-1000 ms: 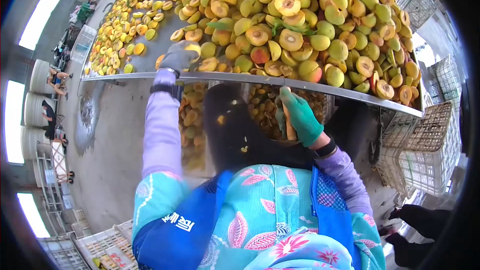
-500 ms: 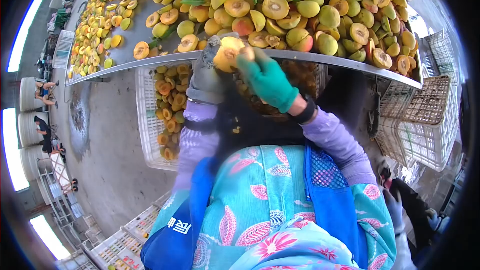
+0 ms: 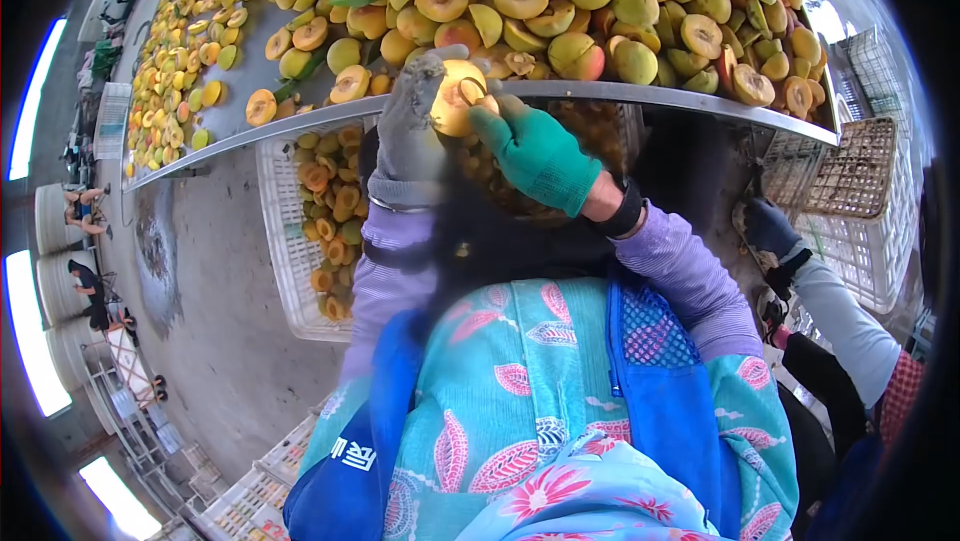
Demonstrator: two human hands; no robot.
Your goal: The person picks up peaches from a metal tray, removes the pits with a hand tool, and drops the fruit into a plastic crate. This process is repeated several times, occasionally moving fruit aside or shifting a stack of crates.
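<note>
My left hand (image 3: pixel 408 136), in a dirty grey glove, is closed round a yellow peach half (image 3: pixel 455 99) at the table's front edge. Its cut face shows. My right hand (image 3: pixel 540 156), in a green glove, is pinched on a small ring-like tool (image 3: pixel 473 90) set against the fruit's centre. Most of the tool is hidden by the fingers. Beyond both hands, halved yellow-green fruit (image 3: pixel 560 1) lies heaped on the metal table (image 3: pixel 480 99). Below the edge, a white crate (image 3: pixel 285 241) holds fruit halves, and more fruit pieces sit in a container partly behind my right hand.
Stacked white crates (image 3: pixel 850 211) stand at the right. A co-worker's dark-gloved hand (image 3: pixel 770 231) and grey sleeve reach in there. Other crates (image 3: pixel 245 501) are at the lower left. Two people sit far off at the left, near large white barrels (image 3: pixel 60 286).
The co-worker's gloved hand and arm have come up beside the right-hand crates. My right hand has steadied, with the tool now visible at the fruit. The view has shifted slightly.
</note>
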